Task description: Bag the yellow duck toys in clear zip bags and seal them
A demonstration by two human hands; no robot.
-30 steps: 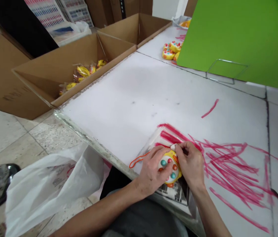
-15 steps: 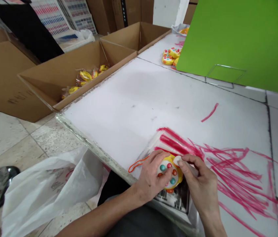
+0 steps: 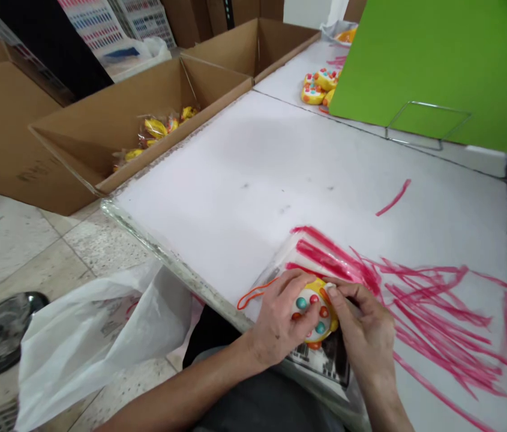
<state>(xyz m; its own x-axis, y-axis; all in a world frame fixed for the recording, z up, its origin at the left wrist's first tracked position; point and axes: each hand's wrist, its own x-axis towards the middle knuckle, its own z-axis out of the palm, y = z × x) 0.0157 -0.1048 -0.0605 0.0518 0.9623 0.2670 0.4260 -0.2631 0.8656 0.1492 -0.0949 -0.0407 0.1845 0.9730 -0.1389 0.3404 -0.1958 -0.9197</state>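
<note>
A round yellow toy (image 3: 324,319) with a white face and red, orange and teal bumps is held low over the table's near edge. My left hand (image 3: 278,321) grips it from the left, thumb across the face and fingers over the top. An orange cord loop (image 3: 253,294) sticks out to the left of that hand. At the toy's upper right rim, my right hand (image 3: 365,327) pinches a small white piece (image 3: 329,288), mostly hidden by the fingers. Beneath the toy lies a dark printed picture (image 3: 325,363) under clear plastic.
Red streaks (image 3: 442,318) mark the white table (image 3: 217,198). Similar yellow toys (image 3: 318,90) are piled at the back beside a green board (image 3: 433,60) with a wire stand (image 3: 415,144). At left, a cardboard box (image 3: 77,138) holds wrapped yellow items (image 3: 156,128). A white bag (image 3: 109,324) hangs below the edge.
The view has shifted slightly. My right fingers have closed in on the toy's upper rim, and less of the white piece shows. My left hand keeps its hold.
</note>
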